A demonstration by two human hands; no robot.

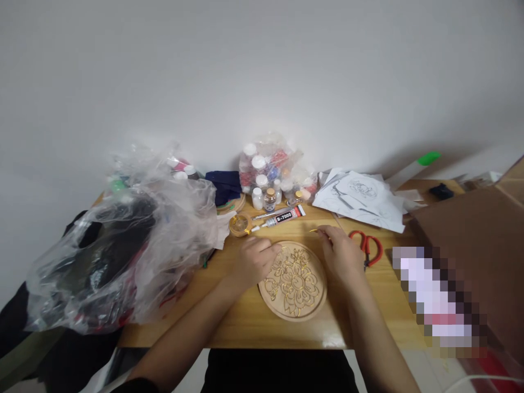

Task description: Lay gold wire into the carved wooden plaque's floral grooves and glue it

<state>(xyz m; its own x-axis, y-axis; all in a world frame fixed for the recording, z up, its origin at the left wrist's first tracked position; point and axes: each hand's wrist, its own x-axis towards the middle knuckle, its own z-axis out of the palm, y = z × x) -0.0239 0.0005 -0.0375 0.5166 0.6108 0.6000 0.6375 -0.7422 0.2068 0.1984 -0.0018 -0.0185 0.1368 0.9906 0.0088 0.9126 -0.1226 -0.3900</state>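
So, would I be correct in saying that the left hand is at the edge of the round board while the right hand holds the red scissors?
Not quite: in the head view, the right hand holds a short gold wire; the red scissors lie beside it. The left hand is at the edge of the round board.

The round pale-beige wooden plaque carries a gold line pattern: one large layered flower with smaller curling motifs beside it. The short thin wire piece is gold. The looped tool handles are orange-red. The slim glue tube pairs silver with a black, white-lettered label and red. Loose white paper sheets show dark line drawings.
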